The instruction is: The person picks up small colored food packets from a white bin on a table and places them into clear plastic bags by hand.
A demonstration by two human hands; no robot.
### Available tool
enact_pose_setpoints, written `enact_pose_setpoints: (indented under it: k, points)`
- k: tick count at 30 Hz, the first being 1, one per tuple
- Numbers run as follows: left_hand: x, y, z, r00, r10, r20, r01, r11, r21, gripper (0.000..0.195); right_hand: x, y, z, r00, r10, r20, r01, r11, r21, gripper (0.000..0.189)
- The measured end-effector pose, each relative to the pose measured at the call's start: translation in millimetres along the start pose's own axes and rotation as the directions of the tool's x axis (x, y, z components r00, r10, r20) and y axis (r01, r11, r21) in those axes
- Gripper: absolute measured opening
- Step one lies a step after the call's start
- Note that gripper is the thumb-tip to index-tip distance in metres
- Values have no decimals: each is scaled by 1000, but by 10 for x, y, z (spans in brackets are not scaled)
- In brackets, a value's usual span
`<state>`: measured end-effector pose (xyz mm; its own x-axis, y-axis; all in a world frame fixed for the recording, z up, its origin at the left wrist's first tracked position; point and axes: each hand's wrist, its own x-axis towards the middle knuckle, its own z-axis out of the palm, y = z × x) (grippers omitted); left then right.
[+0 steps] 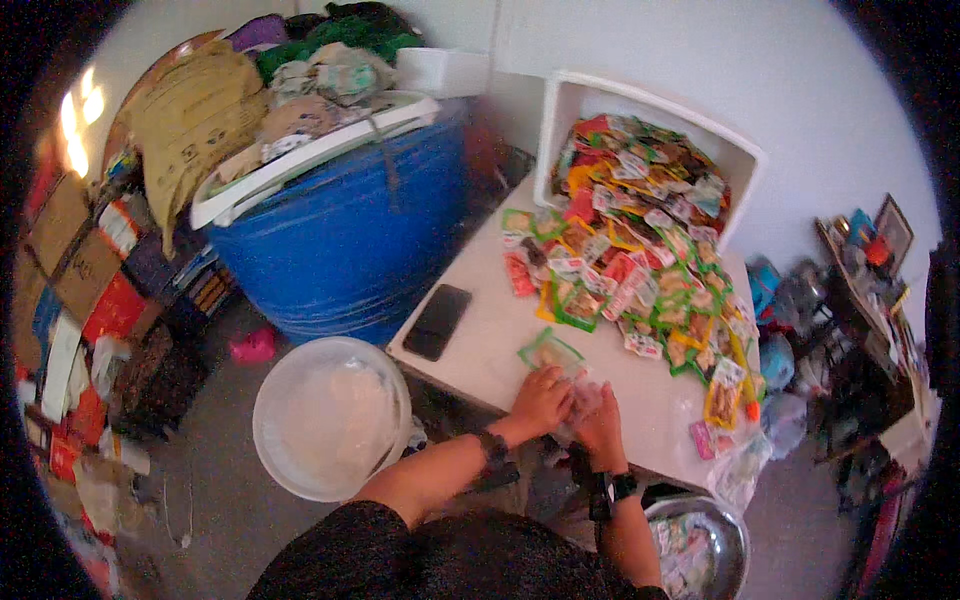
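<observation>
My left hand rests over the front edge of the table, its fingertips at the lower side of a green-edged clear packet. Close beside it, my right hand is closed on a clear plastic piece, blurred and partly hidden by the fingers. Whether the left fingers also grip something cannot be told. Further back lies a heap of small food packets with green, yellow and red edges, spilling from a white foam box tipped on its side.
A black phone lies at the table's left corner. Left of the table stand a round whitish tub and a large blue barrel with sacks on top. A metal bowl holding packets is at lower right, below a plastic bag.
</observation>
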<state>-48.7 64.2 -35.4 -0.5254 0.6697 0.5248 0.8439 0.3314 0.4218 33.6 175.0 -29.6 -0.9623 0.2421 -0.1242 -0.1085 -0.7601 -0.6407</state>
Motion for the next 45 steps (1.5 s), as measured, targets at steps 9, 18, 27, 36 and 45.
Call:
enact_pose_setpoints:
  k: [9,18,27,36,45]
  points:
    - [114,78,-124,993,-4,122,-1,999,40,20,-106,5,-47,988,-102,-114,106,994,38,13]
    - [1052,-388,-195,987,-152,-43,148,985,-88,25,-392,-260,-129,813,-399,-425,217,884,-415,19]
    - [1590,-191,-137,877,-447,177,441,894,77,45,-327,-32,-428,825,-532,-190,255,651,-715,21]
    - [1501,-654,464,901,-432,33,431,902,29,54,-343,14,-426,795,-580,-177,268,598,-756,19]
    - [1582,-785,413,884,-434,172,444,671,-594,28,-367,-67,-368,825,-533,-187,177,558,-811,21]
